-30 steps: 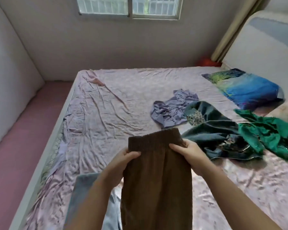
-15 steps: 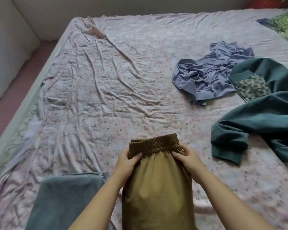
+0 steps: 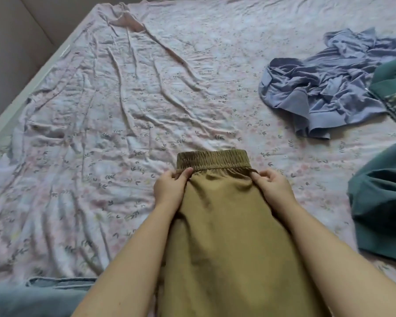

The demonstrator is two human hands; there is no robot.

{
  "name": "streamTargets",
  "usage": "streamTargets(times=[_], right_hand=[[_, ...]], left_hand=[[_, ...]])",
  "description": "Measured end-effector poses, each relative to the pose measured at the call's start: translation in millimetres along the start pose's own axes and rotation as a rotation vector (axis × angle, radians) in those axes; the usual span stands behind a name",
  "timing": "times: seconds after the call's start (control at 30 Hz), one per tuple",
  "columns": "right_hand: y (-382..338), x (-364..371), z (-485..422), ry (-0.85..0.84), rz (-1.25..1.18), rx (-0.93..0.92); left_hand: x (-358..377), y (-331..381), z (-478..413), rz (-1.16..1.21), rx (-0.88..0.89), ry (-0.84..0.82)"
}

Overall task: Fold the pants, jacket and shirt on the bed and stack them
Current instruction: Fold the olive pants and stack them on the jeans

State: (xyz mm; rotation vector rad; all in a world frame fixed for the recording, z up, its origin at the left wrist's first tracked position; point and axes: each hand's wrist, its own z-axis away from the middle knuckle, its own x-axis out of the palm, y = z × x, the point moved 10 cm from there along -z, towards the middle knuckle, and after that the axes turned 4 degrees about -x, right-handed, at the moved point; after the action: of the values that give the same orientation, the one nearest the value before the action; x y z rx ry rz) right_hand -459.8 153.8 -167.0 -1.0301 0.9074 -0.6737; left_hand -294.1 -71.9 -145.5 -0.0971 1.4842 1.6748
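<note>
Olive-brown pants [image 3: 229, 236] with an elastic waistband lie lengthwise on the bed, waistband pointing away from me. My left hand [image 3: 169, 188] pinches the left corner just below the waistband. My right hand [image 3: 272, 186] grips the right corner the same way. A crumpled blue-lilac shirt [image 3: 325, 88] lies at the upper right. A dark teal jacket [image 3: 382, 202] sprawls along the right edge, partly cut off by the frame.
The bed [image 3: 124, 110] is covered by a wrinkled pale floral sheet. A folded grey-blue garment [image 3: 32, 298] lies at the bottom left. The bed's left edge [image 3: 21, 92] borders a narrow floor strip and a wall.
The pants came down from being held up onto the bed, waistband now resting on the sheet. My view tilted downward and closer; the window and pillow left the frame.
</note>
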Motion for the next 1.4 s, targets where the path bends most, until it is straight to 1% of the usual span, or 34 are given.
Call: streamTargets(times=[0.1,0.2,0.27,0.33,0.47,0.57,0.7,0.77,0.87,0.93,1.03,1.1,1.23,1.27,1.4], right_hand=[[-2.4,-4.3,18.4,-0.075,-0.045,0.047],[6.8,-10.4,57.3,-0.169,-0.036,0.122],[15.3,-17.2,89.5,-0.216,-0.058,0.173],[23.1,-24.9,122.4,-0.233,-0.071,0.216],[37.6,-46.8,186.7,-0.175,-0.002,0.223],[54.0,-55.5,236.5,-0.158,-0.034,0.253],[71.9,-73.1,281.2,-0.057,-0.035,0.240],[78.4,-78.7,292.6,-0.023,-0.051,0.237],[87.2,-80.9,307.7,0.003,-0.130,0.258],[87.8,-81.5,312.5,0.009,-0.137,0.232],[85.6,-89.6,313.3,0.047,-0.093,0.185],[90.6,-98.5,313.5,0.100,-0.107,0.200],[103.4,-106.2,324.8,0.156,-0.180,0.267],[104.3,-105.4,329.2,0.145,-0.201,0.288],[100.6,-86.8,337.3,0.000,-0.339,0.352]], left_hand=[[-4.8,-10.0,14.4,0.056,-0.025,-0.081],[-14.7,-35.9,56.8,0.222,-0.118,-0.165],[-25.6,-50.3,92.3,0.294,-0.144,-0.171],[-36.6,-60.4,127.0,0.291,-0.127,-0.159],[-50.4,-80.7,191.6,0.361,-0.124,-0.135],[-55.9,-102.6,229.2,0.363,-0.158,-0.108],[-59.2,-127.8,266.7,0.381,-0.214,-0.077],[-59.8,-126.4,277.9,0.365,-0.176,-0.074],[-51.2,-122.6,290.4,0.305,-0.140,-0.160],[-46.1,-126.6,293.5,0.274,-0.150,-0.203],[-50.5,-143.5,292.9,0.296,-0.230,-0.133],[-54.7,-153.1,293.1,0.348,-0.294,-0.082],[-57.7,-153.0,299.8,0.380,-0.314,-0.084],[-57.8,-154.9,302.8,0.383,-0.321,-0.098],[-53.7,-165.7,314.5,0.379,-0.349,-0.179]])
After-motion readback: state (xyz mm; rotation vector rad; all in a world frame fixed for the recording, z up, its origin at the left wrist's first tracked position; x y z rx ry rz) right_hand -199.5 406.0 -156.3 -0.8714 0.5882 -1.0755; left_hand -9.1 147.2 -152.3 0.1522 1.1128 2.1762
